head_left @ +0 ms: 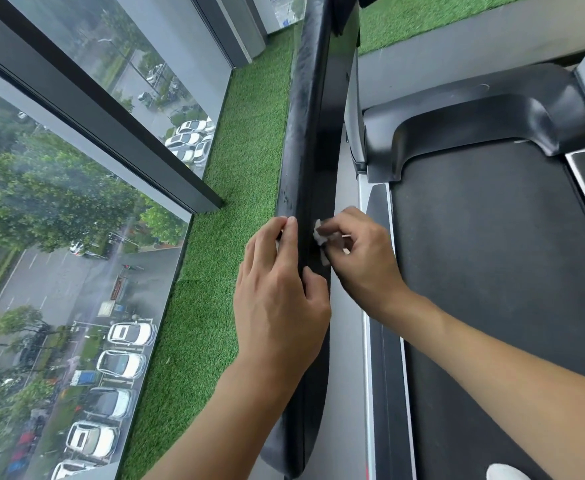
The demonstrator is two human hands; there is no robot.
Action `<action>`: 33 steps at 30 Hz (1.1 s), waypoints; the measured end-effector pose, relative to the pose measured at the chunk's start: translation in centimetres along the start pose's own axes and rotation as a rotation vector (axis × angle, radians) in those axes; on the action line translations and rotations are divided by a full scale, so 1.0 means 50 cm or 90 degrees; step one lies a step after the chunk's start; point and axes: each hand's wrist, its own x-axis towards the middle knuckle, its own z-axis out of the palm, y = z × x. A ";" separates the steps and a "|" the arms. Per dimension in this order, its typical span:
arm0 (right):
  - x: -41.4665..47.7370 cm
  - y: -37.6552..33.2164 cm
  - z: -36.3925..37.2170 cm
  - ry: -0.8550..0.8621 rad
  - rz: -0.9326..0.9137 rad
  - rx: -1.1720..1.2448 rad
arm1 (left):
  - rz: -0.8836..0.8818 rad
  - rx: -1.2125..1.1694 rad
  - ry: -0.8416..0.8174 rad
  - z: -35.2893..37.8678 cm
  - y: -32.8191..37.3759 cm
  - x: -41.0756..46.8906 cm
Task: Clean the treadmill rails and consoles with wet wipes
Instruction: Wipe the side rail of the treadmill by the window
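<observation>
Here the black padded handrail (306, 140) runs away from the viewer, its top dull, with pale smears above the hands. The wet wipe (319, 236) is a small crumpled white wad, pinched between the thumb and curled fingers of the right hand (363, 251) and held against the rail's inner face. Just across the rail from that pinch, the left hand (277, 289) clasps it, fingers over the outer edge, thumb on top. Outside the left hand lies artificial grass (242, 168); beneath the right forearm, the treadmill belt (491, 254).
</observation>
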 end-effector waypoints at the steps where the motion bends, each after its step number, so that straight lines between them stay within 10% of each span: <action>1: 0.004 -0.005 0.000 0.013 -0.001 0.004 | 0.000 0.001 -0.001 -0.001 0.000 0.000; 13: -0.037 -0.021 -0.006 -0.021 -0.105 -0.019 | 0.004 -0.003 0.008 -0.001 0.000 -0.001; 33: -0.083 0.041 -0.004 -0.057 0.076 -0.054 | 0.001 0.004 0.001 0.000 0.001 0.000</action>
